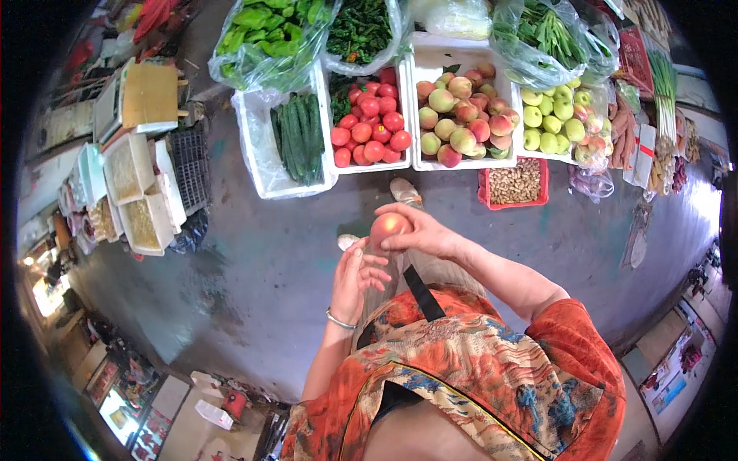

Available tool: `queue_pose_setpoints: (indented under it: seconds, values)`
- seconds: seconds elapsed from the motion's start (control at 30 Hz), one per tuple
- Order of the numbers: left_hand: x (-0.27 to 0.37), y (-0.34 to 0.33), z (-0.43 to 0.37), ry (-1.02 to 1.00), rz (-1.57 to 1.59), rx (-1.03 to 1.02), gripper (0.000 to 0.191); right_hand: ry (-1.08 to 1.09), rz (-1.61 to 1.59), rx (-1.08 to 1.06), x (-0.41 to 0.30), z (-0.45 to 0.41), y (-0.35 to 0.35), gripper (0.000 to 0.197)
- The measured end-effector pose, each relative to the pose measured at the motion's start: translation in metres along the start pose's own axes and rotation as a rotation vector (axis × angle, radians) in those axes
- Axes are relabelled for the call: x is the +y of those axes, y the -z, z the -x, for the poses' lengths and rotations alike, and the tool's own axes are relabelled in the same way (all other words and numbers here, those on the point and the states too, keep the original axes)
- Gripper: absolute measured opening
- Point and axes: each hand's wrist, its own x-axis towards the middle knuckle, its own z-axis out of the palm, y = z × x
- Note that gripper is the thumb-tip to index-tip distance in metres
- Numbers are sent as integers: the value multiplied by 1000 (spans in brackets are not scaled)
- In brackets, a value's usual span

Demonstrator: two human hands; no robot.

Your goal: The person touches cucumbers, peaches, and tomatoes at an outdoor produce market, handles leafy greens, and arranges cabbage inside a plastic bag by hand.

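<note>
My right hand [418,231] grips a round, orange-red fruit [390,229], perhaps a tomato or a peach, in front of my body. Beside it, my left hand [358,276] has its fingers apart, the fingertips close to the fruit; whether they touch it I cannot tell. A silver bangle [340,320] circles my left wrist. Beyond the hands stand white foam boxes: one holds cucumbers [298,138], one red tomatoes [370,124], one peaches [463,115], and one yellow-green apples [550,118].
A red basket of peanuts [513,182] sits on the floor before the boxes. Clear plastic bags of green peppers [265,29] and leafy greens [548,34] lie behind. Tubs [144,225] and a black crate [189,170] stand at left. My shoes [405,192] are near the boxes.
</note>
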Motion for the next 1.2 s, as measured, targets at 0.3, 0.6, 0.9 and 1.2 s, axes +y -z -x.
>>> queue_pose_setpoints:
  seconds: [0.3,0.6,0.9,1.2]
  values:
    - [-91,79,4,282,-307,374,37,95,183,645,47,-78,214,66]
    - [-127,105,41,547,-352,533,32,74,700,961,39,-127,373,64]
    - [-120,93,18,523,-275,524,34,-140,1055,920,85,-177,435,72]
    - [-114,98,20,487,-292,502,36,-45,1052,917,75,-158,418,67]
